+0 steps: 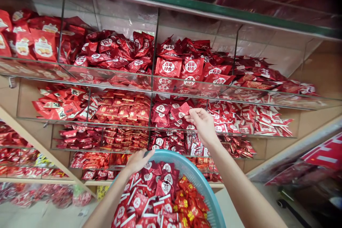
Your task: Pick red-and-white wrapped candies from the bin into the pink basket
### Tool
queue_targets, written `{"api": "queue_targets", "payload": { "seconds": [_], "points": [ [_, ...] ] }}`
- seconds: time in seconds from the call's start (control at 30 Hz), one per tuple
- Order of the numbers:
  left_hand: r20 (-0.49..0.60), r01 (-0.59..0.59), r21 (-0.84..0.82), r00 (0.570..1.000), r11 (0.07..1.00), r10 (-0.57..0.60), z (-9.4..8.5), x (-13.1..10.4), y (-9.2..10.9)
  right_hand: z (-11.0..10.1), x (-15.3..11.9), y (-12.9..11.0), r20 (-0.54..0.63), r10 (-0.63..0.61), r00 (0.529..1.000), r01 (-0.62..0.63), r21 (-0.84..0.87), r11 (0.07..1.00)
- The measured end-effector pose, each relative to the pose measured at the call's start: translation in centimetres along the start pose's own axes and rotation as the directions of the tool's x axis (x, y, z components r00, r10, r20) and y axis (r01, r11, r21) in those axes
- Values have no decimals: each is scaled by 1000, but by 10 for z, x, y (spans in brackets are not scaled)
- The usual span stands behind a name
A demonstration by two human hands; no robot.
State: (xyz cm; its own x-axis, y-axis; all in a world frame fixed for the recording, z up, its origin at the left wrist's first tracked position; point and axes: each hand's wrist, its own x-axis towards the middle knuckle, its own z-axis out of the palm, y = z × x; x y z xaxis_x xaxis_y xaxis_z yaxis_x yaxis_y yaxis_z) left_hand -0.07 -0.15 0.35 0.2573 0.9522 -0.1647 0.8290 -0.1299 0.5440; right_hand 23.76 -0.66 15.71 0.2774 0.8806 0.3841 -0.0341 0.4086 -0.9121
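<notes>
My right hand (202,123) pinches a small red candy packet (181,112) with a white round label. It is held at the front of a middle shelf, over a pile of similar dark red packets (160,111). My left hand (139,160) is closed on the far left rim of a round blue plastic basket (191,164). Inside the basket lie dark red packets (164,180) with white labels, red-and-white packets (139,203), and bright red packets with gold print (191,210). My left forearm hides part of the basket's left side.
Glass shelves with clear dividers hold many red packets, including larger ones (168,67) above. A glass front edge (123,124) runs across the middle shelf. Slanted wooden panels (34,142) flank the unit. Bagged goods (61,194) lie low at left, a red printed package (324,155) at right.
</notes>
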Motion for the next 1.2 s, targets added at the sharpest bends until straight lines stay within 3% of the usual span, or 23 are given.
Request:
{"api": "queue_targets", "payload": {
  "seconds": [0.1,0.2,0.37,0.47,0.6,0.77,0.93,1.03,1.13,1.2],
  "points": [
    [5,-4,4,1000,1000,4,0,-1,1,-2,-19,-3,60,47,997,-50,49,998],
    [-1,-1,9,1000,1000,1,0,-1,1,-2,-43,4,174,45,984,-41,-30,999],
    [4,33,7,999,999,-33,2,0,1,-7,-90,40,411,132,902,-57,-190,980],
    [1,34,5,999,999,-34,2,-1,0,-16,-113,61,502,116,857,95,-375,922],
    [2,10,24,1000,1000,-10,2,-1,0,-30,-130,79,652,78,754,360,-510,781],
    [9,2,26,1000,1000,-2,2,0,0,-36,-134,96,667,115,736,408,-572,712],
    [-6,13,29,1000,1000,-13,2,-1,0,-29,-135,116,678,133,723,385,-556,737],
    [-13,8,14,1000,1000,-8,2,-1,1,-24,-136,127,693,203,692,376,-586,718],
    [-7,14,22,1000,1000,-14,1,-1,2,-21,-134,124,701,256,666,415,-632,654],
    [-7,7,21,1000,1000,-7,0,-1,2,-19,-129,113,697,226,681,453,-643,617]
  ]
}}
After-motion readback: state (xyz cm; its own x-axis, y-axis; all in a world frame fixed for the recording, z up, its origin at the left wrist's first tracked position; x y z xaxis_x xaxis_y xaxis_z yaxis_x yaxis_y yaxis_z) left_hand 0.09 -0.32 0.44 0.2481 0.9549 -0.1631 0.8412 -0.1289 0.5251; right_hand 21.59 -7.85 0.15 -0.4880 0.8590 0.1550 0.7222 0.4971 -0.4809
